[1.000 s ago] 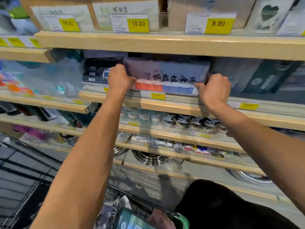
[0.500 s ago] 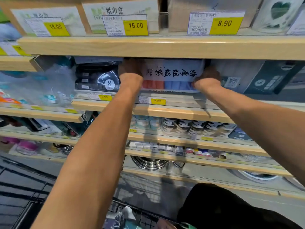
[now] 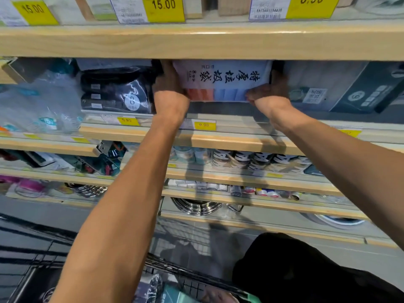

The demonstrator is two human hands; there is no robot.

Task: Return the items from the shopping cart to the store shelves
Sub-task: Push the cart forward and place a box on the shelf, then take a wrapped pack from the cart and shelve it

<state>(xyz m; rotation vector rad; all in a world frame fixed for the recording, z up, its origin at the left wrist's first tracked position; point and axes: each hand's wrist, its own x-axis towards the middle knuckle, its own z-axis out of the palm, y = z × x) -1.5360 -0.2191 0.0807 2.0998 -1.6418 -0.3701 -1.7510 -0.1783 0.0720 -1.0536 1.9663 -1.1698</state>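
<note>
The left hand point(image 3: 169, 88) is wrapped around the left end of a flat white packet point(image 3: 223, 80), and the right hand point(image 3: 270, 95) is curled around its right end; the fingertips of both are hidden behind the packet, so the depth of the grip cannot be told. One packet is held, by two hands, one at each end, probably so that it is kept level and square while it is slid into the narrow gap under the wooden shelf board point(image 3: 201, 41) above. The packet is printed with dark characters that read upside down, so it is judged to be going in inverted; a red band and a blue band are seen along its lower edge. It is held just above the shelf floor, between a stack of black packets point(image 3: 115, 90) just beside the left hand and a dark box point(image 3: 349, 88) just beside the right hand. The slot between those two is judged to be its place, since a yellow price tag point(image 3: 204, 125) is fixed to the rail directly below it.

Three yellow tags are counted on the top rail, and three more are made out along the rail below the packet, the one at far right partly hidden by the forearm. At the bottom edge, the wire shopping cart point(image 3: 196, 274) is seen with at least one wrapped item point(image 3: 153, 289) left inside; the exact number cannot be told.
</note>
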